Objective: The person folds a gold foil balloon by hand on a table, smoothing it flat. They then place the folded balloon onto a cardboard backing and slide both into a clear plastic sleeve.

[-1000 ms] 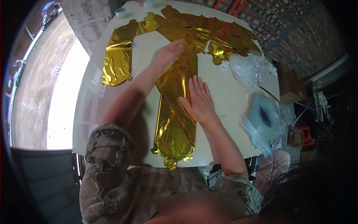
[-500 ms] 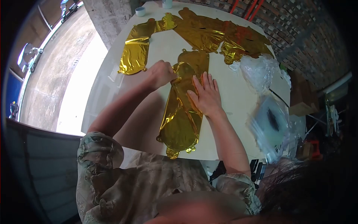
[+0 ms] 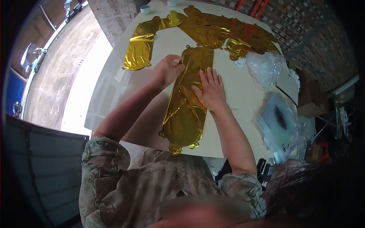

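Observation:
A flat, deflated gold foil balloon (image 3: 185, 127) lies lengthwise on the white table in front of me, creased across its middle, with small tabs at its ends. My left hand (image 3: 167, 71) is closed at the balloon's upper left edge, thumb and fingers pinching the foil. Stretched out flat, my right hand (image 3: 211, 90) rests along the right edge, its fingers partly on the foil and partly over the table.
More flat gold foil (image 3: 138, 51) spreads across the far side of the table (image 3: 234, 131). Crumpled clear plastic (image 3: 263, 70) and a stack of clear plastic bags (image 3: 279, 117) lie at the right. Two small cups, one a pale cup (image 3: 145, 9), stand at the back edge.
My left hand has moved slightly up and away from me along the edge. The foil flap that was folded over near it now lies flatter. My right hand stays pressed in place.

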